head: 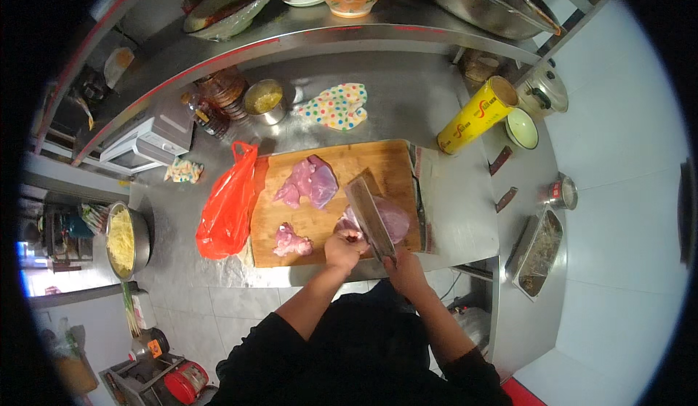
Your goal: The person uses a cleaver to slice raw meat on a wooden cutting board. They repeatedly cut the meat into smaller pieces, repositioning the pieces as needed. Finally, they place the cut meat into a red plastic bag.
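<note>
A wooden cutting board (327, 237) lies on the steel counter in front of me. My right hand (404, 273) grips the handle end of a cleaver (366, 209), whose broad blade stands over a piece of raw meat (393, 221) at the board's right. My left hand (346, 249) holds the near left edge of that meat, just left of the blade; its fingertips are partly hidden. A larger raw piece (312, 181) rests at the board's upper middle, and a small raw scrap (292, 240) near its lower left. The blade covers the meat's middle.
A red plastic bag (228, 209) touches the board's left side. Behind the board are a dotted cloth (337, 106), a metal pot (265, 100) and a yellow film roll (475, 117). Two knife handles (500, 160) (507, 199) and a metal tray (537, 253) are at right; an overhead shelf (305, 34) spans the back.
</note>
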A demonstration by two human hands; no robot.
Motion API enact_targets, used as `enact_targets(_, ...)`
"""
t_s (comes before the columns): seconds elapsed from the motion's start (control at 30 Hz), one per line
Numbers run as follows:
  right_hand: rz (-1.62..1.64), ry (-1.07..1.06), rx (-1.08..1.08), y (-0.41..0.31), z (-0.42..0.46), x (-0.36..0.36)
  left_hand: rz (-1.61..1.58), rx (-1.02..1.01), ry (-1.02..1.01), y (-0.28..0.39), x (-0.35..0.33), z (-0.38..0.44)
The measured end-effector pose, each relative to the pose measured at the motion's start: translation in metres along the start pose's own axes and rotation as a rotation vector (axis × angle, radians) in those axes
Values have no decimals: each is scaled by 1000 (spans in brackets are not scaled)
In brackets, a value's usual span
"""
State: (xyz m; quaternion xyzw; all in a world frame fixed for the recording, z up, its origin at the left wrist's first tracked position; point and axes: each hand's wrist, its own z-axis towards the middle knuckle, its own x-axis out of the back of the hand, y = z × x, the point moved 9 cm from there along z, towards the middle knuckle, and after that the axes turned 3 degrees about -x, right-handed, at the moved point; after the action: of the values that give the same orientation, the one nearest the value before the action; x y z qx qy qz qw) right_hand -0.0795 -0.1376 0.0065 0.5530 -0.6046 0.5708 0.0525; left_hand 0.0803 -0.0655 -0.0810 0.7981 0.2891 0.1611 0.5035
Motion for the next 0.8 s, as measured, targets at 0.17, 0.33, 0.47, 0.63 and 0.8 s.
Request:
enact_targets(0.17,115,5,73,-5,21,-1,-167,24,56,-11,16,6)
enact_targets(0.33,132,-100,58,34,-17,3,-260,140,0,6,9,-9)
enact_targets(0.47,290,-244,38,46,-38,-1,-296,84,-16,2,8,-19)
enact_targets(0.63,172,-58,125,20,-12,-17,87,-261,37,-7,20,-16)
enact_targets(0.8,88,113,138,-17,27,-17,133,-233,66,4,27,-14)
